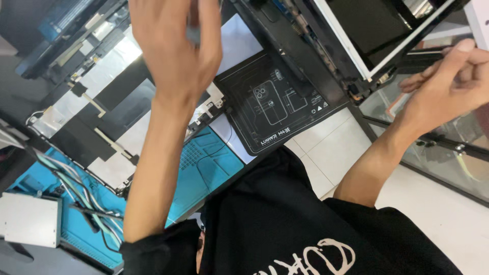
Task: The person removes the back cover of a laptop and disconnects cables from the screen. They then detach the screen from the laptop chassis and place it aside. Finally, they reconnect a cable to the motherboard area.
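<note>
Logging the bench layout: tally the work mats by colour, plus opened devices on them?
Black work mat with phone diagram: 1
Blue work mat: 1
Opened laptop base, insides showing: 1
Opened device with white-edged panel, under the right hand: 1
Silver rectangular drive: 1
Total: 5
The left hand is raised above the bench.

Both bare forearms reach up from black short sleeves, the left hand raised near the top of the view with its back to the camera and fingers curled loosely inward, while the right hand stretches far right, fingers bunched together, thumb uppermost.
</note>
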